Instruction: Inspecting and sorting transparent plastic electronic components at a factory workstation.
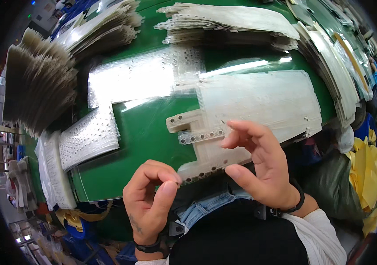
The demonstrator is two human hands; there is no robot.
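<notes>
Stacks of clear sheets (pixel 38 84) ring the green table (pixel 148 132).

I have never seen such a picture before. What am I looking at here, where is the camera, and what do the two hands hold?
There is no machine here: these are a person's two bare hands. The one picture comes from a wide fisheye camera worn on the person's head, looking down, so straight edges bend near the rim.

The surface is a green table. On it lie thin, clear plastic sheets with rows of small holes, and tall stacks of similar sheets stand around the edges.

The left hand pinches thumb and forefinger at the near corner of the closest sheet. The right hand is open, its fingers over that sheet's near edge; whether they touch it is unclear.
</notes>
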